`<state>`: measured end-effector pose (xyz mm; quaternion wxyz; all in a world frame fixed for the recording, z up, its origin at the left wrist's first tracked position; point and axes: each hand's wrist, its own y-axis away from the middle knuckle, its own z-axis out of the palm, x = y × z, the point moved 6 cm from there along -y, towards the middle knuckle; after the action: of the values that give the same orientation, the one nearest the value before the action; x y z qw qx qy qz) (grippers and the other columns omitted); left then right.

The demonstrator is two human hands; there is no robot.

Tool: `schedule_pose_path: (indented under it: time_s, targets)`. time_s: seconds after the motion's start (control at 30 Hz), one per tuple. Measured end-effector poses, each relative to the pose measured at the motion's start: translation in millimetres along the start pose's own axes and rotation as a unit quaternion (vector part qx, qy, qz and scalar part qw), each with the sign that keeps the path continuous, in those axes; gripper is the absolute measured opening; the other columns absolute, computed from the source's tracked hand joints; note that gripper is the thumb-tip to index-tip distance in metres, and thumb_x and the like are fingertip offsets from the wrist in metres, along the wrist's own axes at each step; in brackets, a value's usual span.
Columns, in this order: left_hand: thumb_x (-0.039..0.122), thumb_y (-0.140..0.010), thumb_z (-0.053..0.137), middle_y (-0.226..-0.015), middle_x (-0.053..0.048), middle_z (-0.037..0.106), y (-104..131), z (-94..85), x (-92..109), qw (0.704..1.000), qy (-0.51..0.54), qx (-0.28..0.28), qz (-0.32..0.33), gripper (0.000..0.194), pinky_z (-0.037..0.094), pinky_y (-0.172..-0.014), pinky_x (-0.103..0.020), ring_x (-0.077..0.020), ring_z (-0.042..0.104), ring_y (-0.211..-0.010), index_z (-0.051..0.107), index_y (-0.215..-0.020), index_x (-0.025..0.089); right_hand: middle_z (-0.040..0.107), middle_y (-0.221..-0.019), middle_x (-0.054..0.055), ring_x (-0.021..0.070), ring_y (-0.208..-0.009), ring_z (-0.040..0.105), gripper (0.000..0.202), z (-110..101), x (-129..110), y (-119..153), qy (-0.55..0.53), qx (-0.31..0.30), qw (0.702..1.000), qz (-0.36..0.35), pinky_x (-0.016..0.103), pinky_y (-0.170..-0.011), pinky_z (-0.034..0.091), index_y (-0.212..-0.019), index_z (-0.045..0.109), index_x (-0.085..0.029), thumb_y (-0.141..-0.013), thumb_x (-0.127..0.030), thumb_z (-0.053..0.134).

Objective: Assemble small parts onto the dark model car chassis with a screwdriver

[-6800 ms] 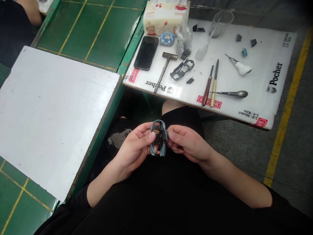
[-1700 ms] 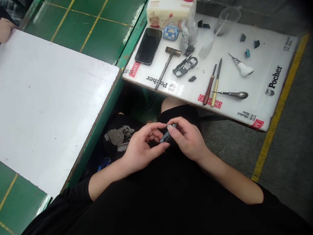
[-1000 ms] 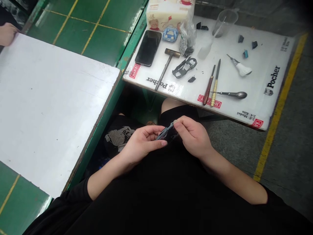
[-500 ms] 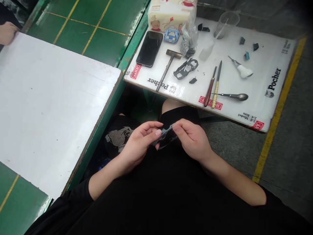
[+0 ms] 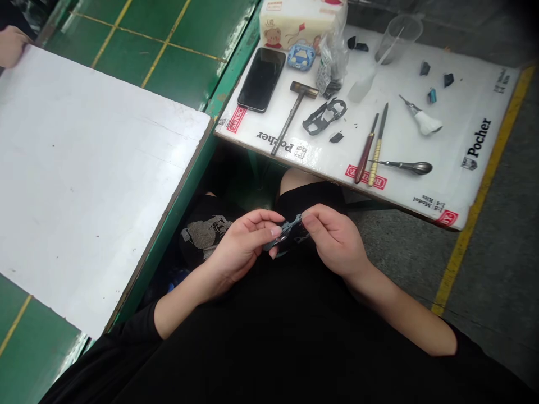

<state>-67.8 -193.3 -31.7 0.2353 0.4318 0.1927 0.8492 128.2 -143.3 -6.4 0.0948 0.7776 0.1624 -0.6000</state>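
Observation:
Above my lap, a small grey model car body frame (image 5: 287, 229) is held between my two hands. My left hand (image 5: 248, 241) pinches one end of it, thumb on top and fingers beneath. The other end is between the thumb and fingers of my right hand (image 5: 332, 235). Parts of the frame are hidden behind the fingers. On the side table ahead lies a similar dark grey car frame (image 5: 310, 124), with a small dark scrap (image 5: 336, 137) beside it.
The side table (image 5: 446, 185) carries a phone (image 5: 261, 79), hammer (image 5: 287, 118), brown-handled tool (image 5: 365, 154), file (image 5: 381, 132), awl (image 5: 415, 167), white-handled tool (image 5: 425, 120), clear cup (image 5: 400, 39) and tissue pack (image 5: 290, 25). A white board (image 5: 92, 179) lies left; another person's hand (image 5: 12, 47) touches it.
The view has shifted slightly, so the side table's things sit a little further right. Both hands keep their hold on the grey frame, which appears slightly turned.

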Motion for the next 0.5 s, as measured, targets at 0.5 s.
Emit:
schedule_pose_path:
  time_s: [0.5]
  targets:
    - [0.028,-0.081,0.113,-0.111,-0.007,0.087,7.5,2.1,3.4,0.996,-0.093,0.008,0.012,0.043,0.064,-0.094,-0.028,-0.0173,0.078,-0.1,0.095,-0.121,0.024,0.077,-0.09,-0.002,0.0134,-0.077,0.071,0.031,-5.2,-2.7,2.8,0.0,0.016,1.0,-0.022,0.025,-0.073,0.054,-0.102,0.08,-0.024,-0.126,-0.04,0.066]
